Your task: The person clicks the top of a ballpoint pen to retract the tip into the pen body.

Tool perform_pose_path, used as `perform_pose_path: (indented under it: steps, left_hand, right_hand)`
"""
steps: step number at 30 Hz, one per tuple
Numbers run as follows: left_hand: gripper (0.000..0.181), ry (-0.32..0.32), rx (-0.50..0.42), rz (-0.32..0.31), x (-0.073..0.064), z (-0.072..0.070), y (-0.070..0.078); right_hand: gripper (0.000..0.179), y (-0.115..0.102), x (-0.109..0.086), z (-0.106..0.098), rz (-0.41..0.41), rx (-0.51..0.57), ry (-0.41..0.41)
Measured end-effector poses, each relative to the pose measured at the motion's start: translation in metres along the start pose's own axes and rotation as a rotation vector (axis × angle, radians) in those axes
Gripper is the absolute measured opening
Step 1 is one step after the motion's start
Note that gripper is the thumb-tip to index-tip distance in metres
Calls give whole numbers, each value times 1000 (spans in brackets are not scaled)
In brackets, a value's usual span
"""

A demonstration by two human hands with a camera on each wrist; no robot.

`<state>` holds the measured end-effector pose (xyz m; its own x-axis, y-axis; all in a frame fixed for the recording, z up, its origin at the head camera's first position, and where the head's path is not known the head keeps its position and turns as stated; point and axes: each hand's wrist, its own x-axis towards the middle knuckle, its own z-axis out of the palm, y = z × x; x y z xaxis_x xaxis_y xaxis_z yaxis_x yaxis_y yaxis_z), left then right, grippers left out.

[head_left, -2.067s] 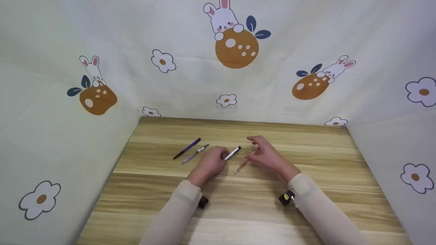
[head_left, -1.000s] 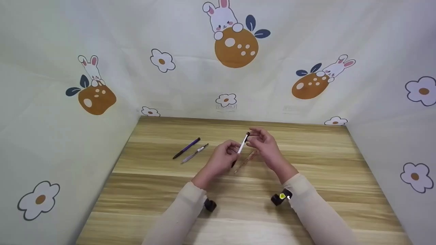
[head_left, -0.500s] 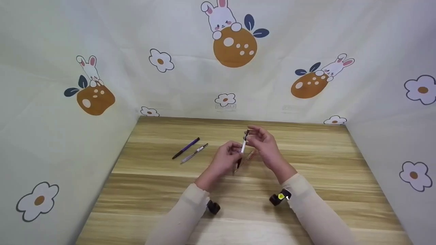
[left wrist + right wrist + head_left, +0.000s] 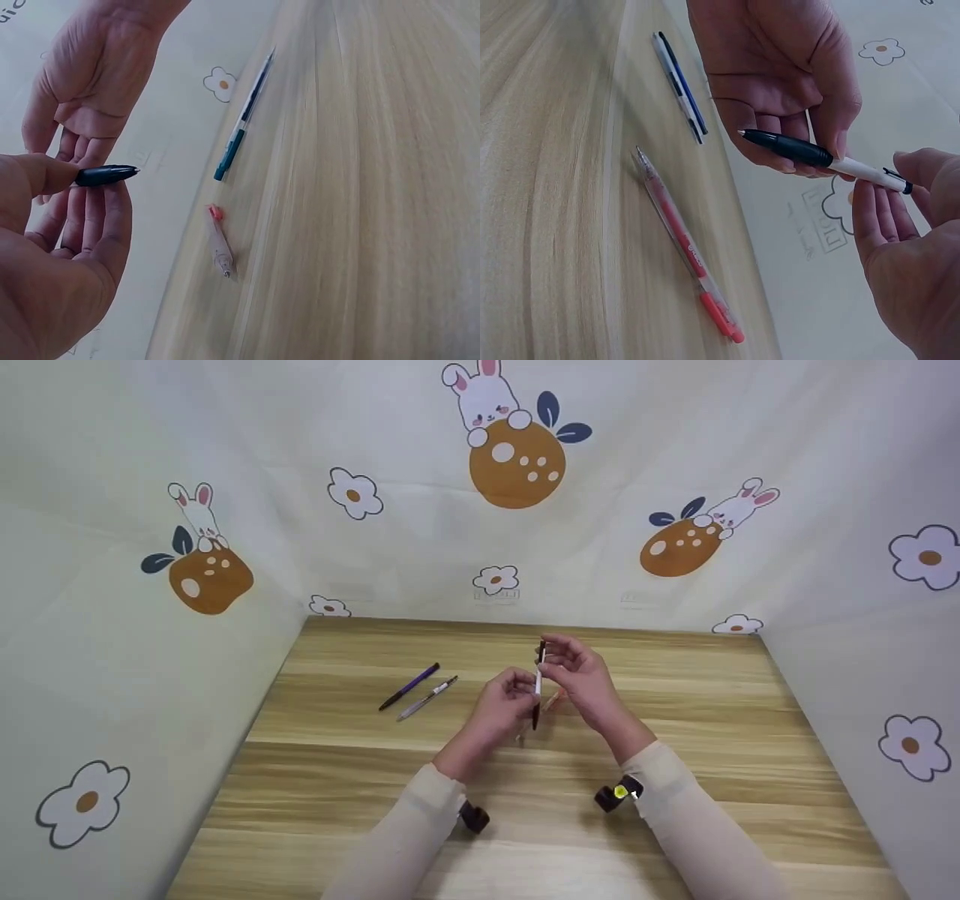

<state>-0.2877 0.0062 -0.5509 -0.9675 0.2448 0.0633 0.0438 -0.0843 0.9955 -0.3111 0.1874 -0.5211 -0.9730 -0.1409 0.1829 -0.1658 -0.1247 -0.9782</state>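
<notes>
A white ballpoint pen with a black grip (image 4: 791, 147) is held in the air by both hands. My left hand (image 4: 496, 709) pinches it near the grip, its point sticking out past the thumb in the left wrist view. At the clip end, my right hand (image 4: 589, 679) has thumb and fingers on the barrel. Beneath the hands a clear pen with a red clip (image 4: 679, 229) lies on the table, partly covered in the head view. To the left lie a purple pen (image 4: 410, 685) and a clear grey pen (image 4: 426, 700), side by side.
The wood-grain table (image 4: 360, 810) meets a pale patterned cloth wall (image 4: 412, 547) at the back and sides. A clear pen with a dark green clip (image 4: 238, 131) lies beyond the red one in the left wrist view. Each wrist carries a small black camera (image 4: 474, 816).
My left hand has lifted the white pen and brought it right, turning it more upright. My right hand has come onto its clip end. The purple and grey pens stay put.
</notes>
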Motion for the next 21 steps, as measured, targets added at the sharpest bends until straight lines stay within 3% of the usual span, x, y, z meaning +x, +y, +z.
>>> perform_pose_path:
  steps: [7,21]
  left_hand:
    - [26,14,7,34,2,3,-1]
    - [24,19,-16,34,3,5,4]
  right_hand:
    - [47,-1,0,0,-46,-76,-9]
    - [49,-5,0,0,-53,-91,-20]
